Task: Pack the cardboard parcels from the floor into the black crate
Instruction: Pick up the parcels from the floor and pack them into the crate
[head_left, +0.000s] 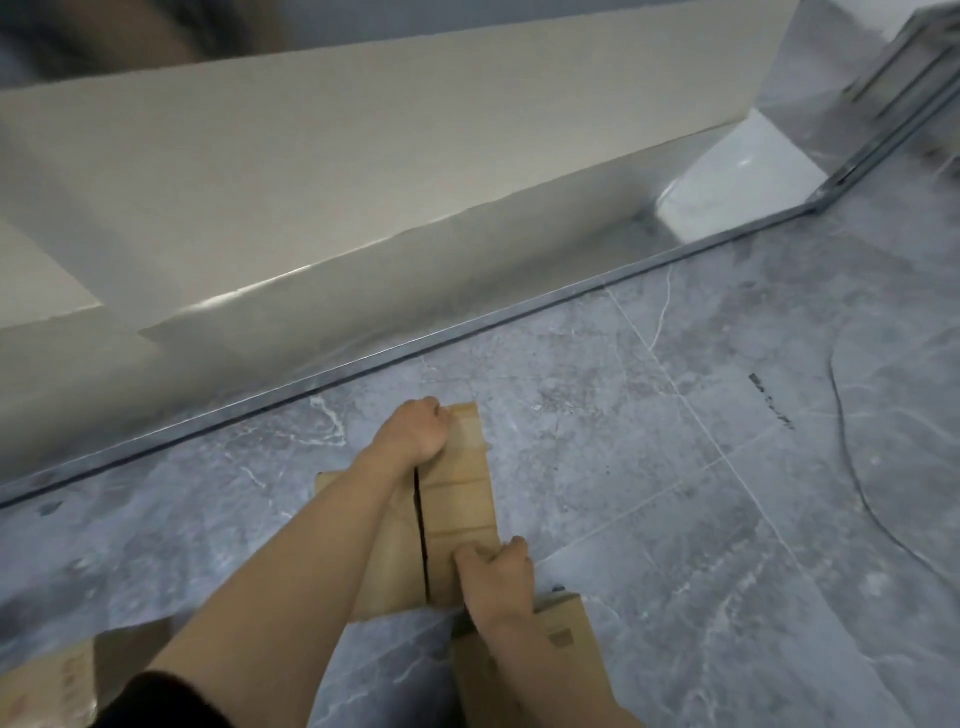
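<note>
On the grey marbled floor (675, 519), in the head view, two flat cardboard parcels are seen side by side, with a narrow dark gap between them. The right-hand parcel (460, 493) is the longer in the frame, and its far end reaches nearest to the metal strip (467, 333) that runs along the foot of a white panel (311, 182). The left-hand parcel (397, 571) is largely covered by the left forearm, which is stretched across it from a black sleeve (161, 701) at the lower edge.

The left hand (415, 434) is placed at the far end of the right-hand parcel, with its fingers curled tightly together over that parcel's far left corner. Whether the left-hand parcel is also caught in this grip cannot be told. The right hand (498, 574) is set at the near end of the same parcel: the thumb is laid on the top face and the fingers are curled round the near right corner. Whether the two parcels are lifted off the floor or resting on it cannot be told.

A third parcel (563, 639) is seen on the floor beneath the right forearm, just beside the near end of the pair. More cardboard (52, 680) is seen at the lower left corner. A thin dark cable (844, 452) is trailed over the tiles well to the right.
</note>
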